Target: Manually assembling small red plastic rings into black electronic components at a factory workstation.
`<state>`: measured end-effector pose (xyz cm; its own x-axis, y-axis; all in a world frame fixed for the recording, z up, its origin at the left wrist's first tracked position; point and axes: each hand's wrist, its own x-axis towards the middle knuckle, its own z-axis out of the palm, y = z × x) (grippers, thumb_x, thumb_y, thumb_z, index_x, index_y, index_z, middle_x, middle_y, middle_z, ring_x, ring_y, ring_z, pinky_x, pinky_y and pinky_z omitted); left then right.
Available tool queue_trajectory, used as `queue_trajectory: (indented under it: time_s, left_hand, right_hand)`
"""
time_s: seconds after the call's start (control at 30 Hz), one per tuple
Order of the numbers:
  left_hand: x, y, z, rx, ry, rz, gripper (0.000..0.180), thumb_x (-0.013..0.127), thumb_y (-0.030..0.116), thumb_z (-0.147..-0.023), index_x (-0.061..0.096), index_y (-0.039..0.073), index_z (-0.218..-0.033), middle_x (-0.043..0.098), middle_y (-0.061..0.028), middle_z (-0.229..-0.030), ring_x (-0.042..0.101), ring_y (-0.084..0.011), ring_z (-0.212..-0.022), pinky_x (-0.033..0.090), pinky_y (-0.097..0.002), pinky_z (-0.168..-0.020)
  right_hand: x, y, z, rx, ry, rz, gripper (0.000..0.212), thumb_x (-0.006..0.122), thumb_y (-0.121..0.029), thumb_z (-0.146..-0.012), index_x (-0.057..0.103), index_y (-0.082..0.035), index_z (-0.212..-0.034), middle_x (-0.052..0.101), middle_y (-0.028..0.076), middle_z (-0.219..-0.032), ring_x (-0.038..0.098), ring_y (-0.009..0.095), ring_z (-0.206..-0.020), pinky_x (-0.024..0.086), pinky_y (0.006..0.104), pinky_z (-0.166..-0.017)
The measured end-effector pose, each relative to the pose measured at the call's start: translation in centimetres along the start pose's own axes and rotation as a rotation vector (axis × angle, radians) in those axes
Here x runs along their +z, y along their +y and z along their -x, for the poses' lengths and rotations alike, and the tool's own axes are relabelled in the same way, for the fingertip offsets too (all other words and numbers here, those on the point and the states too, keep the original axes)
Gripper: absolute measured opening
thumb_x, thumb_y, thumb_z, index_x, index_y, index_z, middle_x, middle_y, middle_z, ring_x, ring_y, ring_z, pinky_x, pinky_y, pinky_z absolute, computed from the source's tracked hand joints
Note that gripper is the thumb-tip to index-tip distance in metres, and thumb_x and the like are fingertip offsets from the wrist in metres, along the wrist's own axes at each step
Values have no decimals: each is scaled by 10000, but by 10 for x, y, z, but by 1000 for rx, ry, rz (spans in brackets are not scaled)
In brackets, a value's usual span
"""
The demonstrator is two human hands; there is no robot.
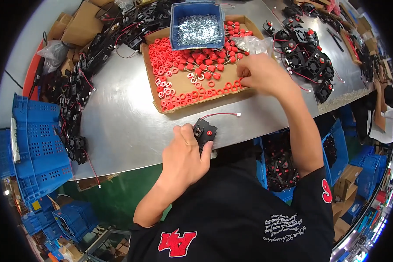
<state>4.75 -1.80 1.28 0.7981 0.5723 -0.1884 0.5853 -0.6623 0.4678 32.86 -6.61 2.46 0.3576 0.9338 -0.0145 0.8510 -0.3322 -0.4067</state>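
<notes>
My left hand (182, 150) is closed round a small black plastic fan unit (206, 132) at the table's near edge. A red washer with a metal centre sits on the unit's face, and a thin red cable (220, 114) runs from it to a white plug. Over the right side of a shallow cardboard tray (225, 81), my right hand (264, 75) has its fingers curled together; what they hold, if anything, is hidden. Loose red rings (161, 56) fill the tray's left side and front. Red-capped metal pieces (210, 56) lie in its middle and back.
A blue bin (174, 26) of small metal washers stands at the tray's back. Black fans (314, 65) with cables lie on the right; more black parts (94, 61) line the left edge. Blue crates (41, 144) stand left, and a person's arm (378, 107) shows far right.
</notes>
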Motion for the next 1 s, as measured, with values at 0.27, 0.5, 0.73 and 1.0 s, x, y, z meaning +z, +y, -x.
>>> queue_trajectory:
  time_s: [0.27,0.5,0.73,1.0]
  left_hand:
    - [3,-9,-3,44,33,12,536,666,323,-891,408,-67,-1152,523,-243,-985,638,-397,-695,522,-476,-580]
    - [5,-9,-1,67,69,-1,528,669,334,-887,446,-73,-1139,543,-228,-964,650,-360,-675,531,-437,-559]
    - [-3,-1,-4,1,-38,18,522,658,322,-896,404,-73,-1125,574,-257,-939,649,-416,-736,526,-485,-608]
    - [0,0,-2,15,41,-69,482,688,332,-866,453,-36,-1069,556,-187,-892,662,-310,-650,543,-381,-543]
  right_hand:
    - [-16,-3,-23,-117,-334,42,99,694,-57,-745,677,23,-801,674,147,-717,660,239,-683,510,344,-634]
    - [-14,11,-9,-77,-271,-236,145,714,-82,-786,698,0,-905,677,90,-739,651,189,-701,517,322,-664]
    - [-12,-6,-25,-71,-445,-75,145,732,-91,-790,666,16,-862,670,86,-712,643,170,-665,510,308,-634]
    - [-23,-41,-2,23,-227,-435,187,760,-123,-811,620,-8,-767,611,-10,-647,562,56,-622,444,234,-572]
